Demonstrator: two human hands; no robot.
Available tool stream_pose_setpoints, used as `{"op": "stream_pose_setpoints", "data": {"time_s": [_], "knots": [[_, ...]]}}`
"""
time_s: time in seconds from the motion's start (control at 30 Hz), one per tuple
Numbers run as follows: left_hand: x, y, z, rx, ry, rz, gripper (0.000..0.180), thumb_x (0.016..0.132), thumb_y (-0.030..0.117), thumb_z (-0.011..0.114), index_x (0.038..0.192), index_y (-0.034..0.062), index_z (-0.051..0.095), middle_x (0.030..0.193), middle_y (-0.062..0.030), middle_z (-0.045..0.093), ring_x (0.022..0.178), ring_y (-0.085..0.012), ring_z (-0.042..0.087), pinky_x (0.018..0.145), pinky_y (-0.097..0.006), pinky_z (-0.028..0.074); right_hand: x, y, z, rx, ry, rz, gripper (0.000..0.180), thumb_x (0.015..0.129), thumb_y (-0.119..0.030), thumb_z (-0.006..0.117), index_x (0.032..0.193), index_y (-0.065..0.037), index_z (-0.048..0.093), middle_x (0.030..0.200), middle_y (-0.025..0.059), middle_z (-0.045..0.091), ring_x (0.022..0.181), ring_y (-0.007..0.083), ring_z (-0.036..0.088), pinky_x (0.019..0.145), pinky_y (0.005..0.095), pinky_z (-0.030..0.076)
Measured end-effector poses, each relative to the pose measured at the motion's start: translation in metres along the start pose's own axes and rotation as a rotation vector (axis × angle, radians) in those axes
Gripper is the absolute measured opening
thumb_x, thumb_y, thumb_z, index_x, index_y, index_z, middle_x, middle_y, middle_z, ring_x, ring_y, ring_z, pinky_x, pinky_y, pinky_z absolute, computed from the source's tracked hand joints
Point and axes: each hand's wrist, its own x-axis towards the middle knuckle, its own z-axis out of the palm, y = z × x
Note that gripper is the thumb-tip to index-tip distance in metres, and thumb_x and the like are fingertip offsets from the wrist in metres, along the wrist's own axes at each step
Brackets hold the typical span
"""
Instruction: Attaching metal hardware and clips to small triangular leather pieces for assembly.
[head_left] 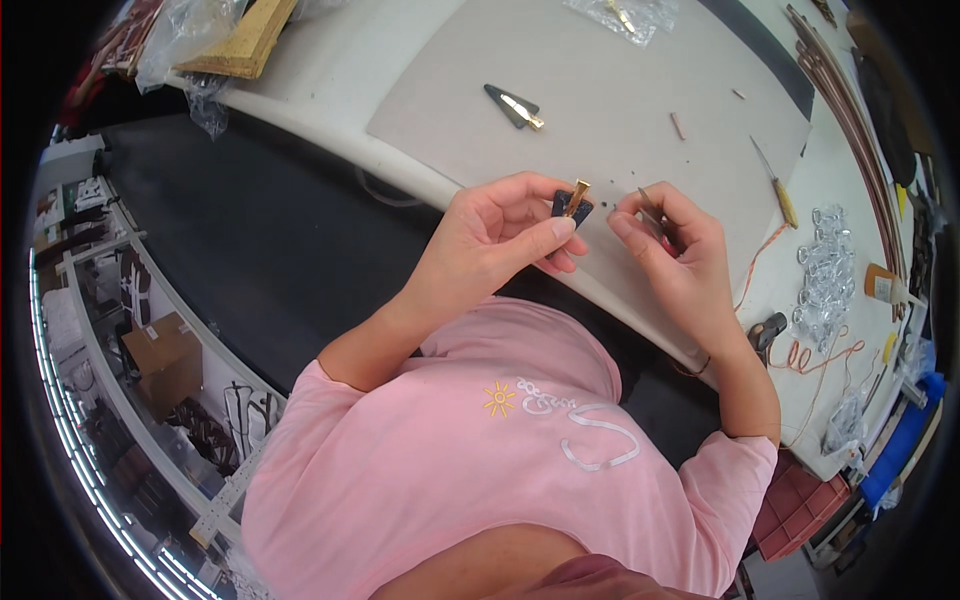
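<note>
At a worktable, the left hand pinches a black piece with a gold clip just beyond the table's near edge, which slants from 10 to 4 o'clock past it. At the piece's 3 o'clock, the right hand grips a pointed tool. Bare grey mat gives open room from 12 to 2 o'clock; a black triangle with a clip lies at 11, a yellow-handled awl at 3. Fingers cover the piece's lower part and most of the tool, its type unclear; the picture's top cuts off a clear bag.
</note>
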Motion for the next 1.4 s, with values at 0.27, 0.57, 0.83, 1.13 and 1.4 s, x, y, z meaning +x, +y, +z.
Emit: {"op": "stream_pose_setpoints", "data": {"time_s": [0.27, 0.57, 0.83, 1.13, 1.4], "knots": [[0.004, 0.002, 0.001, 0.016, 0.017, 0.011, 0.030, 0.098, 0.006, 0.062, 0.127, -0.0021, 0.059, 0.099, -0.0132, 0.072, 0.089, -0.0155, 0.071, 0.073, -0.027, 0.059, 0.014, -0.006, -0.017, 0.037, -0.334, 0.153, 0.007, 0.094, -0.007, 0.065, 0.097, 0.000, 0.067, 0.078, 0.0014, 0.061, 0.068, 0.0052, 0.046, 0.064, 0.0240, 0.040], [0.002, -0.013, -0.029, 0.332, 0.295, 0.404, 0.021, 0.099, 0.006, 0.060, 0.118, -0.0017, 0.062, 0.104, -0.0087, 0.072, 0.091, -0.0144, 0.069, 0.085, -0.027, 0.052, -0.019, 0.012, -0.001, -0.273, -0.313, -0.279, 0.054, 0.089, 0.009, 0.047, 0.141, -0.004, 0.052, 0.151, 0.0170, 0.046, 0.146, 0.0323, 0.037, 0.122, 0.0453, 0.024], [-0.001, -0.007, -0.033, 0.269, 0.328, 0.385, 0.021, 0.098, 0.005, 0.058, 0.117, -0.0032, 0.063, 0.099, -0.0131, 0.073, 0.099, -0.0195, 0.070, 0.098, -0.034, 0.049, -0.015, 0.019, 0.024, -0.324, -0.250, -0.370, 0.059, 0.086, 0.006, 0.049, 0.143, -0.004, 0.050, 0.150, 0.0176, 0.047, 0.143, 0.0333, 0.039, 0.122, 0.0480, 0.024], [-0.008, 0.001, -0.033, 0.978, -0.018, 0.550, 0.017, 0.098, 0.004, 0.058, 0.113, -0.0028, 0.063, 0.100, -0.0104, 0.074, 0.095, -0.0173, 0.072, 0.101, -0.035, 0.049, -0.010, 0.028, -0.037, -0.292, 0.204, -0.075, 0.035, 0.095, 0.001, 0.049, 0.128, -0.007, 0.058, 0.127, 0.0170, 0.063, 0.115, 0.0315, 0.063, 0.102, 0.0395, 0.046], [0.006, 0.017, -0.011, 0.111, 0.023, 0.032, 0.024, 0.098, 0.006, 0.061, 0.120, -0.0031, 0.062, 0.096, -0.0114, 0.069, 0.070, -0.0105, 0.067, 0.063, -0.022, 0.054, -0.022, 0.003, -0.035, 0.037, -0.114, -0.127, 0.030, 0.104, -0.007, 0.040, 0.128, 0.000, 0.057, 0.116, 0.0111, 0.071, 0.114, 0.0236, 0.066, 0.102, 0.0349, 0.045]]}}
